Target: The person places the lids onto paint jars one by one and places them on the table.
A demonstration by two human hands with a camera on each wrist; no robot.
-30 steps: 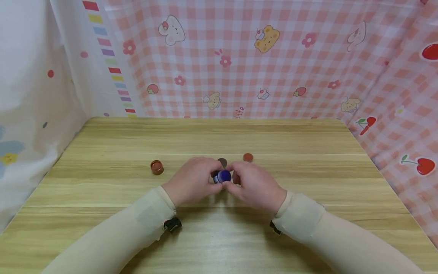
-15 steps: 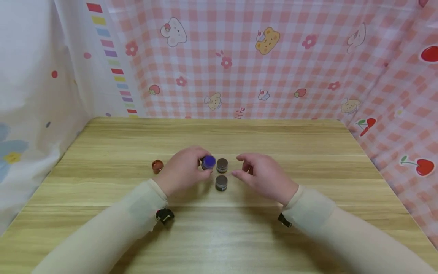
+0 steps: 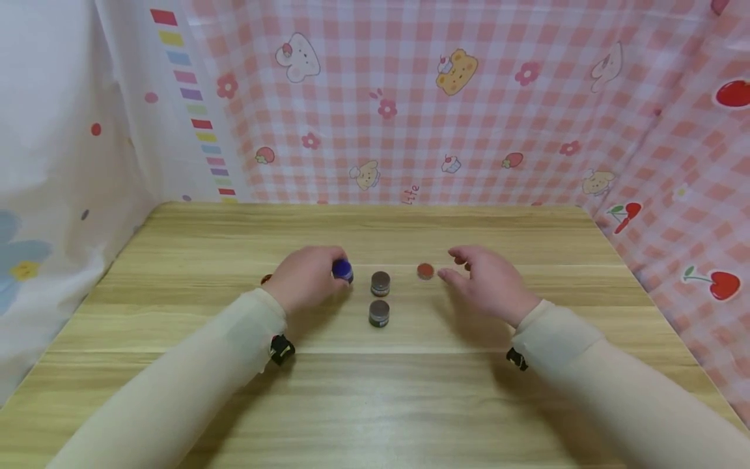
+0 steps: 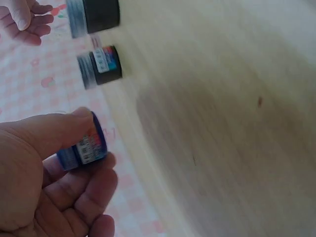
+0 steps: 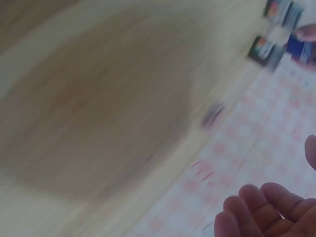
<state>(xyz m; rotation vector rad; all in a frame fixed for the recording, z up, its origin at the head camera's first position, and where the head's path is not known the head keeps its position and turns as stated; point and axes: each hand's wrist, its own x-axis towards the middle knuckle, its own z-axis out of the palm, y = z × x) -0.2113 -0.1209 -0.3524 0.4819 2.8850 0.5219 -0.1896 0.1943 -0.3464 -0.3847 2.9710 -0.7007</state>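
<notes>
A small blue-capped paint jar [image 3: 342,271] is pinched between the thumb and fingers of my left hand [image 3: 309,277]. In the left wrist view this jar [image 4: 85,148] shows a printed label, with the thumb across its upper side. My right hand [image 3: 493,281] holds nothing; its thumb and fingers are apart, just right of a flat red lid [image 3: 425,271]. Two dark jars with grey-brown tops, a far jar [image 3: 380,283] and a near jar [image 3: 379,313], stand between the hands. Behind my left hand, an open red jar [image 3: 266,279] is mostly hidden.
Everything lies on a wood-grain table [image 3: 375,404]. A pink checked cloth [image 3: 351,104] hangs along its back edge, with more cloth at both sides. Black wrist cameras sit under both sleeves.
From meeting around the blue jar, the hands have parted. My left hand carried the jar left, now covering most of the red jar. My right hand moved right, leaving the dark jars and lid visible.
</notes>
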